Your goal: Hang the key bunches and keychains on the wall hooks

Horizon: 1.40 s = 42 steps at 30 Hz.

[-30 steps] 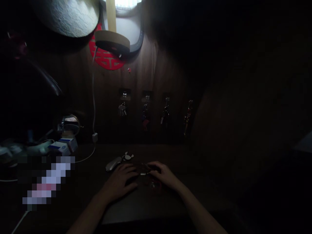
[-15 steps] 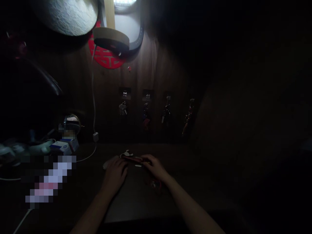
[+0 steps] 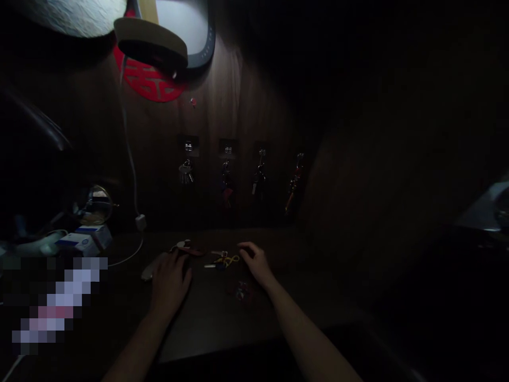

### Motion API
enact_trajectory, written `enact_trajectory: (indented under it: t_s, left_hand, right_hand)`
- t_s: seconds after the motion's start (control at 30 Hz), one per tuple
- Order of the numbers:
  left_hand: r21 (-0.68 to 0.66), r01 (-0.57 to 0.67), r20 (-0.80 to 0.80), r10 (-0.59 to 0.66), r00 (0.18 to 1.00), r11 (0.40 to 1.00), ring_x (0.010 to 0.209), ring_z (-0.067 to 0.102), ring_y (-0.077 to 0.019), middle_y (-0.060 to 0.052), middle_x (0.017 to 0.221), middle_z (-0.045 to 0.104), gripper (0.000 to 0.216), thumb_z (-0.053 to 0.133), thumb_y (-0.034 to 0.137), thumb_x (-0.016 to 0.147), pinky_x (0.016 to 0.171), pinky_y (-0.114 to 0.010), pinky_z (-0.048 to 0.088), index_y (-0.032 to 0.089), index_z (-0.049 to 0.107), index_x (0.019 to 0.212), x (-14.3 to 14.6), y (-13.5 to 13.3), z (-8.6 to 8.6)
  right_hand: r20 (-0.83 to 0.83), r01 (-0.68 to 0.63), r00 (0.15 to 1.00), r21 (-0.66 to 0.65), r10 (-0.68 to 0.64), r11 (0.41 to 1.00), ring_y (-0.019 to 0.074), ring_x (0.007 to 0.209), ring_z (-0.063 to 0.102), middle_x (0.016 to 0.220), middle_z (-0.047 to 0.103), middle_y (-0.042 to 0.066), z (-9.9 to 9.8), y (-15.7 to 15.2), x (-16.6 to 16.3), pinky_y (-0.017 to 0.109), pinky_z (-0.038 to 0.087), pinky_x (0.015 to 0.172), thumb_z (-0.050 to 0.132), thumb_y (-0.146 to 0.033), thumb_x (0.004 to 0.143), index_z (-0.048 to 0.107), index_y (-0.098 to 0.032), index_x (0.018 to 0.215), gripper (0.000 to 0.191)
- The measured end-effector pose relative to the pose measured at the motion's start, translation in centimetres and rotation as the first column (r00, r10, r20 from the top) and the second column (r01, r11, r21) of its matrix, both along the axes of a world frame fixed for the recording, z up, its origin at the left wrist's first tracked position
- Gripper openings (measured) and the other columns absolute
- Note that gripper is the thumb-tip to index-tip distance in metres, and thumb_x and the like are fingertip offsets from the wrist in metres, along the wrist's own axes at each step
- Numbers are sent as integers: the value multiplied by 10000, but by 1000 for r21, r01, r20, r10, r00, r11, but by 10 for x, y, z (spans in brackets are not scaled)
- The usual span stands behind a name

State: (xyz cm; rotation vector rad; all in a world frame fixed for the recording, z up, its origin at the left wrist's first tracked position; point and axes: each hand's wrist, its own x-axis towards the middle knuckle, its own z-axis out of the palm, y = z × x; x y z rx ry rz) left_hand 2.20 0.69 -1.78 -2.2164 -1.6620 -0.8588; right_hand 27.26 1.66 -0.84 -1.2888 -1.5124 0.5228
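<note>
My left hand [image 3: 170, 276] rests low over the dark tabletop with its fingers spread. Its fingertips touch or overlap a brown strap-like thing [image 3: 194, 251]. A pale rounded object [image 3: 148, 272] lies just left of that hand, partly covered by it. To the right of the strap is a small bunch of keys with a yellow cord [image 3: 228, 260]. My right hand [image 3: 256, 263] is beside the cord, thumb and forefinger apart, with nothing visible between them. Nearer to me lies a dim reddish thing with shiny bits [image 3: 242, 291], too dark to name.
Several key bunches [image 3: 186, 172] hang from hooks on the wooden back wall. At the left stand blue-and-white boxes [image 3: 85, 240] and a small round mirror [image 3: 97, 204]. A white cable [image 3: 131, 154] runs down from the lamp [image 3: 151, 40].
The brown strap, earlier between both hands, now lies left by my left hand. My right hand has let go of it, and the yellow-corded keys are uncovered. The view has shifted right.
</note>
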Motion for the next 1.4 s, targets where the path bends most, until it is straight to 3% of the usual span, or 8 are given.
enact_trajectory:
  t_s: [0.1, 0.2, 0.43, 0.63, 0.77, 0.97, 1.13, 1.4]
  left_hand:
    - [5, 38, 23, -39, 999, 999, 1112, 510, -332, -163, 1220, 560, 307, 439, 247, 809, 892, -519, 410, 170, 583, 1070, 0, 1, 0]
    - [1, 109, 40, -109, 993, 994, 1082, 532, -300, -137, 1188, 581, 297, 441, 233, 807, 910, -504, 403, 188, 572, 1071, 1, 2, 2]
    - [-9, 291, 95, -289, 953, 957, 1041, 550, -247, -65, 1095, 636, 254, 435, 204, 819, 920, -448, 401, 231, 574, 1029, 3, -1, 7]
    - [-31, 324, 106, -320, 942, 945, 1012, 563, -241, -55, 1048, 652, 231, 436, 199, 815, 914, -438, 407, 233, 582, 990, 4, -3, 8]
    - [-16, 334, 120, -330, 936, 942, 1017, 559, -238, -54, 1041, 652, 241, 438, 184, 809, 922, -437, 400, 242, 576, 998, 4, -3, 7]
    - [-14, 394, 110, -390, 914, 919, 1022, 562, -220, -39, 1033, 657, 286, 429, 118, 788, 955, -447, 374, 245, 576, 997, 12, -6, 8]
    - [-23, 415, 136, -409, 903, 909, 1039, 559, -218, -42, 1034, 656, 297, 439, 108, 788, 958, -447, 382, 243, 585, 1009, 18, -7, 11]
    - [-60, 469, 338, -424, 840, 881, 1027, 581, -209, -64, 1085, 653, 279, 484, 227, 826, 917, -404, 440, 218, 585, 1086, 30, 7, 16]
  right_hand:
    - [255, -47, 966, -10, 48, 999, 197, 946, 564, 943, 649, 41, 1, -6, -8, 359, 389, 875, 584, -274, 769, 642, -218, 903, 157]
    - [359, -37, 932, -38, 48, 999, 198, 929, 545, 903, 643, 33, 1, -7, -10, 360, 376, 853, 605, -283, 774, 640, -219, 801, 78]
    - [98, -151, 984, 16, 148, 988, 150, 829, 564, 804, 632, 27, 3, -6, -8, 269, 409, 779, 514, -295, 831, 575, -188, 670, 203]
    - [300, 69, 953, -55, -49, 996, 153, 719, 528, 673, 585, 7, -3, -5, -10, 269, 377, 682, 493, -364, 844, 576, -198, 635, 279]
    - [323, 188, 933, -70, -156, 980, 184, 842, 547, 854, 639, 31, -3, -4, -12, 307, 380, 758, 500, -405, 832, 624, -216, 826, 226]
    - [485, 248, 858, -98, -171, 964, 238, 937, 511, 921, 630, 69, 5, 2, -26, 378, 344, 817, 606, -494, 738, 682, -235, 721, 271]
    - [563, 134, 826, -123, -42, 983, 221, 929, 521, 918, 643, 49, 15, -1, -36, 357, 329, 801, 556, -245, 806, 667, -241, 795, 112]
    - [617, -240, 768, 24, 175, 971, 177, 875, 568, 906, 657, 28, 31, -16, -51, 326, 328, 827, 505, -191, 862, 597, -227, 941, 126]
